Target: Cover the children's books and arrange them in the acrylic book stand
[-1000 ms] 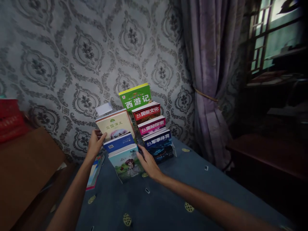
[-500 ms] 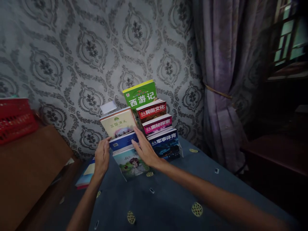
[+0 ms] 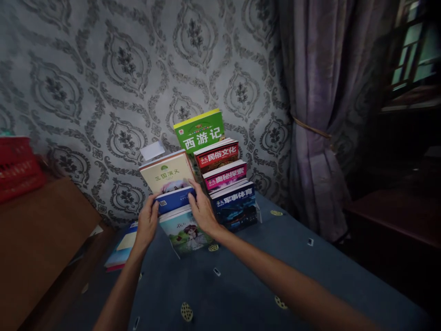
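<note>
Books stand upright in tiered rows on a stand, of which a pale edge shows at the right. My left hand (image 3: 148, 219) is closed on the left edge of a blue book (image 3: 176, 199), thumb toward me. At its right edge my right hand (image 3: 204, 210) grips the same book, fingers behind and thumb on the front. Just behind it rises a cream book (image 3: 165, 174); in front is a book with a girl on its green cover (image 3: 189, 233). Beside these stand a green book (image 3: 201, 131), a red book (image 3: 218, 157), a magenta book (image 3: 227, 175) and a dark blue book (image 3: 236, 207).
More books (image 3: 120, 250) lie flat left of the stand on the blue patterned cloth (image 3: 241, 285). A cardboard box (image 3: 44, 239) and a red basket (image 3: 20, 168) are at far left. Patterned wallpaper (image 3: 138, 55) is behind, with a purple curtain (image 3: 312, 92) at right.
My right hand has closed more around the blue book's right edge, and my left fingers have come in tighter on its left edge. The view has shifted slightly; the other books stay put.
</note>
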Demonstrator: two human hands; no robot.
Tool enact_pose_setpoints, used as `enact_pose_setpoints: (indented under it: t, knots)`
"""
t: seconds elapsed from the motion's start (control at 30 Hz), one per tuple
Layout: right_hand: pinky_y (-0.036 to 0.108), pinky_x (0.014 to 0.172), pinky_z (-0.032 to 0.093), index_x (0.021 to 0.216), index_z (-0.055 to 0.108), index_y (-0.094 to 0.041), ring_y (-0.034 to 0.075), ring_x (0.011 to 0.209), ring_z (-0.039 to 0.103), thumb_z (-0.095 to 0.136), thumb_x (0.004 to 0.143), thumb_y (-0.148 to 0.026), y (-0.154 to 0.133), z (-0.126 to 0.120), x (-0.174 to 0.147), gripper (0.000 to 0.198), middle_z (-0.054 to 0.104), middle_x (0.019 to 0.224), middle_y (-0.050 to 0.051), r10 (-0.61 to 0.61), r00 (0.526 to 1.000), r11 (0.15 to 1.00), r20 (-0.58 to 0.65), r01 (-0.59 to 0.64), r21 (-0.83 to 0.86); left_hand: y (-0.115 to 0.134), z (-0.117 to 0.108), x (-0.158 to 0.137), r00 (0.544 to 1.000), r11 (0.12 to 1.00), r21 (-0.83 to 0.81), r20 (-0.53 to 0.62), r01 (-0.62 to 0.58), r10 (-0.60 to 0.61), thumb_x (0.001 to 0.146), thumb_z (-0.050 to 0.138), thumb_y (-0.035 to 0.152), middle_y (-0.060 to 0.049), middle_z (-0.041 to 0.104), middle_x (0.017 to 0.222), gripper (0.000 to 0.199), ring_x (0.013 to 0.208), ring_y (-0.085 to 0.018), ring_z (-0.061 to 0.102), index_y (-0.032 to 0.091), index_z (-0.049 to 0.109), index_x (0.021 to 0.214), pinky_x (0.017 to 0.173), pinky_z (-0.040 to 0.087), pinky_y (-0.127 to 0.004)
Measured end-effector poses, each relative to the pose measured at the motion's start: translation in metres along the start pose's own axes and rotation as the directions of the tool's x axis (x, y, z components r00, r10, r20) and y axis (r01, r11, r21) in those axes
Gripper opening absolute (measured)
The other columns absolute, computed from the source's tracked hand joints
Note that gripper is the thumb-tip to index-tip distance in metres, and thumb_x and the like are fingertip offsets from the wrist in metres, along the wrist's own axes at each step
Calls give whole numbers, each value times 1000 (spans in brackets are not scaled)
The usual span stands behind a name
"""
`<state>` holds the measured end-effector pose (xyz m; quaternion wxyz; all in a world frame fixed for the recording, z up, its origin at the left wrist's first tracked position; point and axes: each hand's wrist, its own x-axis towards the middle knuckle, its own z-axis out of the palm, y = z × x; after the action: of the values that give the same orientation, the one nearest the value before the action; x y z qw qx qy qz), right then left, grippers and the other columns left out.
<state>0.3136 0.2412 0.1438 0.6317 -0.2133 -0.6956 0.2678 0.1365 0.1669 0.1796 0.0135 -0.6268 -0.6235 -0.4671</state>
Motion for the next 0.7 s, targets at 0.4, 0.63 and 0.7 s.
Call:
enact_pose_setpoints:
  t: [0.4, 0.63, 0.7]
  knots:
    - [43, 114, 37, 148, 33, -20, 24, 136, 45, 44, 98, -42, 22, -19, -81, 56, 51, 143, 13, 152, 983, 988, 104, -150, -23, -8, -3, 16, 994, 990, -132, 104, 38, -24, 85, 55, 48, -2, 60, 96, 45, 77, -16, 59, 22, 51, 123, 65, 55, -27]
    - [45, 111, 41, 152, 30, -20, 26, 134, 47, 41, 99, -33, 42, -24, -110, 56, 51, 143, 13, 84, 991, 991, 104, -73, -108, -4, -1, 19, 995, 996, -57, 81, 63, -58, 79, 61, 50, -2, 61, 96, 54, 73, -16, 61, 24, 50, 125, 64, 58, -29]
    - [46, 112, 41, 153, 28, -19, 26, 135, 47, 40, 98, -31, 50, -24, -118, 57, 50, 145, 14, 77, 991, 990, 112, -63, -123, -2, -1, 17, 996, 998, -15, 56, 67, -66, 77, 63, 52, -3, 62, 95, 59, 72, -17, 62, 23, 50, 127, 64, 58, -30]
